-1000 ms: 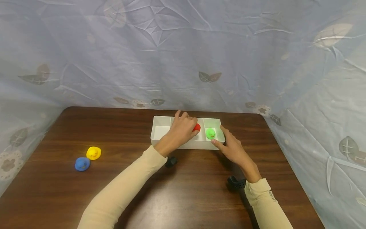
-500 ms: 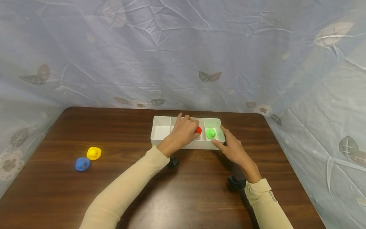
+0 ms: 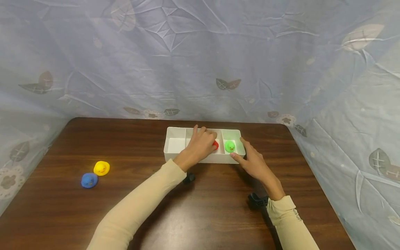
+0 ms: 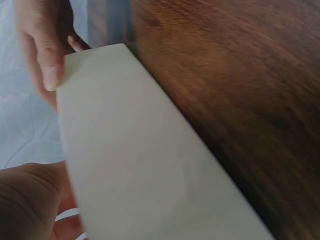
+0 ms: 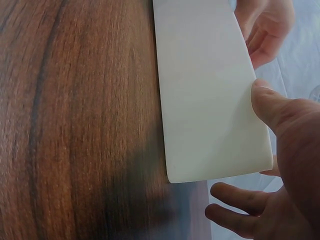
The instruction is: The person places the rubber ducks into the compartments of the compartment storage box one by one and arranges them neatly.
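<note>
Red toy [image 3: 216,145]: mostly hidden by the left hand [image 3: 200,144]; exact shape cannot be told.
White tray [image 3: 215,159]: middle covered by that hand; in both wrist views its inside is hidden and its wall cut off.
Left sleeve [image 3: 137,208], right sleeve [image 3: 289,224]: cut off by the head view's bottom edge.
Lettering [image 3: 297,214] near the right cuff: too small to read.
Tabletop [image 3: 225,215]: near side cut off.

Cream sleeves [image 3: 137,205], black wristbands [image 3: 258,200], dark lettering [image 3: 297,214]
</note>
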Demonstrator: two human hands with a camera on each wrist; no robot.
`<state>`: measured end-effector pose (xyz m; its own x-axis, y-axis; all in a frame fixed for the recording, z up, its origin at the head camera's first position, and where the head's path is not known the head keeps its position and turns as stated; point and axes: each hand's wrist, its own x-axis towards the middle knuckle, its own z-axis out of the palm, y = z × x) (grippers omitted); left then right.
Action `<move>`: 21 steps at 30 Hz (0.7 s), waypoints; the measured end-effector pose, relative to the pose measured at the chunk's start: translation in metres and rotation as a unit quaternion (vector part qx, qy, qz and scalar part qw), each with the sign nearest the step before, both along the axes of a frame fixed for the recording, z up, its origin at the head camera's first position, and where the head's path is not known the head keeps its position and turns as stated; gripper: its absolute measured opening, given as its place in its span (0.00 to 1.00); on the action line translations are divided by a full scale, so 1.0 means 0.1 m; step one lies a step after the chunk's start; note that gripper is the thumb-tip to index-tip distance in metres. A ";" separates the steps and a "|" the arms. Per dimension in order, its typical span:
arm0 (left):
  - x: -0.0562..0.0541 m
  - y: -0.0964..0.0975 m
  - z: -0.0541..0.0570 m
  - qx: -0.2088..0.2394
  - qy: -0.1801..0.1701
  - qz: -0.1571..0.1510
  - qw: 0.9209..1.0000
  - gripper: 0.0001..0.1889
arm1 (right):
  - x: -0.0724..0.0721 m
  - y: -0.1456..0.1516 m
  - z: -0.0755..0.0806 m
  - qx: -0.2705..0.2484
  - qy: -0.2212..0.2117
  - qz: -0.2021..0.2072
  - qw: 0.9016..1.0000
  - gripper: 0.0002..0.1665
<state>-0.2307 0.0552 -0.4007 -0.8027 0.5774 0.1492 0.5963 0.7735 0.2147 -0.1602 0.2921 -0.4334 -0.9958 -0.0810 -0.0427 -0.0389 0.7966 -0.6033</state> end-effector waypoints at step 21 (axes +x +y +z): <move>-0.08 -0.02 -0.13 -0.001 0.034 -0.022 0.999 0.07 | -0.01 0.01 -0.02 0.011 0.019 0.007 1.000 0.54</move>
<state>-0.2382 0.0532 -0.4135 -0.7651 0.6120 0.2002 0.6423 0.7471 0.1709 -0.1614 0.2927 -0.4357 -0.9956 -0.0936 -0.0074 -0.0717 0.8089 -0.5835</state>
